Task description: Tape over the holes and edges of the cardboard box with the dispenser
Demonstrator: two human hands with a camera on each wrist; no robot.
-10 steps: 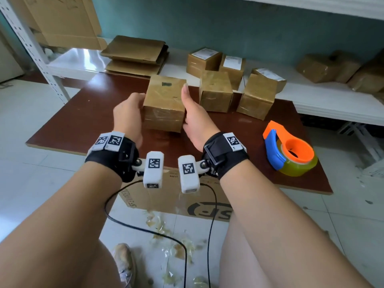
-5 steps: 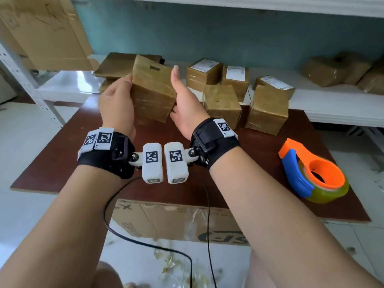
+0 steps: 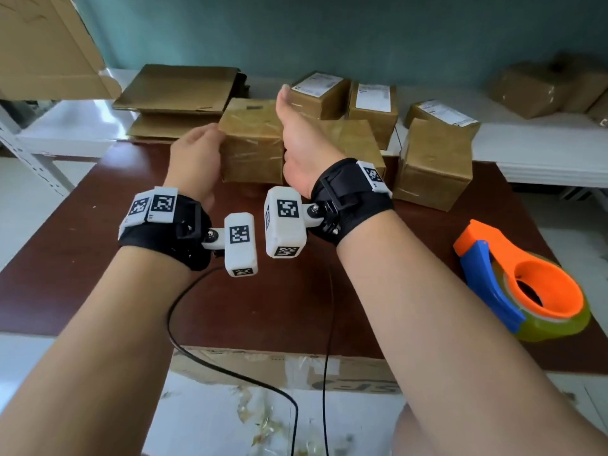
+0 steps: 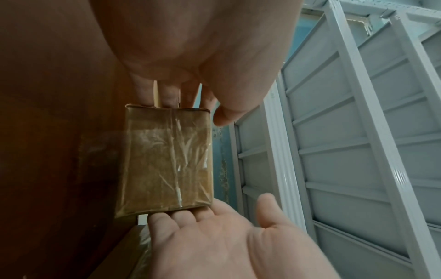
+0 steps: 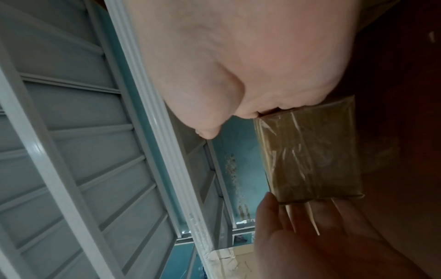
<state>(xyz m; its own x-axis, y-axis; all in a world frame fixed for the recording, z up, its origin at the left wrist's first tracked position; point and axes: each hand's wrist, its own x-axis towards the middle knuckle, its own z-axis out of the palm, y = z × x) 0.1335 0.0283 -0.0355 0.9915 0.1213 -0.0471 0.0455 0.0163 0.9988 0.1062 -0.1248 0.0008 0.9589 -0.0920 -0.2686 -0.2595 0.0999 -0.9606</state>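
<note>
A small cardboard box (image 3: 251, 149) wrapped in clear tape sits level between my two hands, at or just above the brown table (image 3: 296, 307). My left hand (image 3: 197, 159) presses straight fingers against its left side. On the other side my right hand (image 3: 302, 143) lies flat, thumb pointing up. The left wrist view shows the box (image 4: 167, 160) between the left fingers (image 4: 167, 94) and the right hand (image 4: 214, 236), both thumbs off it. From the right wrist the box (image 5: 310, 154) shows wrinkled tape. The orange and blue tape dispenser (image 3: 539, 291) lies untouched at the table's right edge.
Two more taped boxes (image 3: 434, 162) stand on the table right of the held one. Labelled boxes (image 3: 373, 106) and flattened cardboard (image 3: 181, 90) lie on the white shelf behind. Wrapped parcels (image 3: 533, 87) sit far right. A cardboard sheet (image 3: 286, 370) lies under the table's front edge.
Half a second ago the box was raised and tilted at the left. Both hands have brought it down and rightward, level, beside the other boxes.
</note>
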